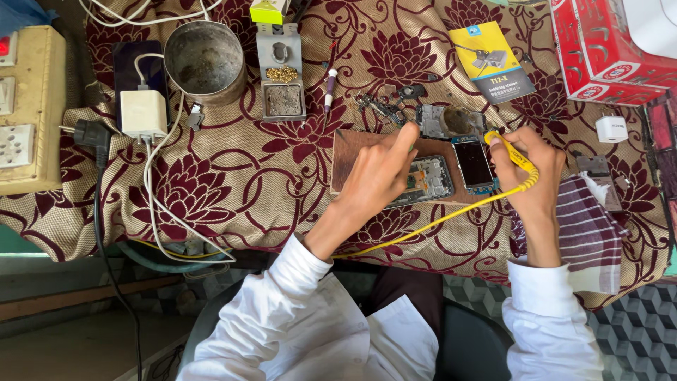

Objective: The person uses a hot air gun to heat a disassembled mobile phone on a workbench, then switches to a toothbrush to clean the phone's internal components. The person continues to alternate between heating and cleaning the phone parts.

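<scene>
My right hand grips a yellow soldering iron whose tip points toward a small round tin just beyond a phone circuit board. Its yellow cable runs back toward my lap. My left hand rests on an opened phone frame, forefinger stretched out toward another phone part. Both phone pieces lie on a brown wooden board.
A maroon floral cloth covers the table. On it stand a metal tin cup, a soldering stand with brass wool, a white charger, a socket box, a booklet, red boxes and a striped rag.
</scene>
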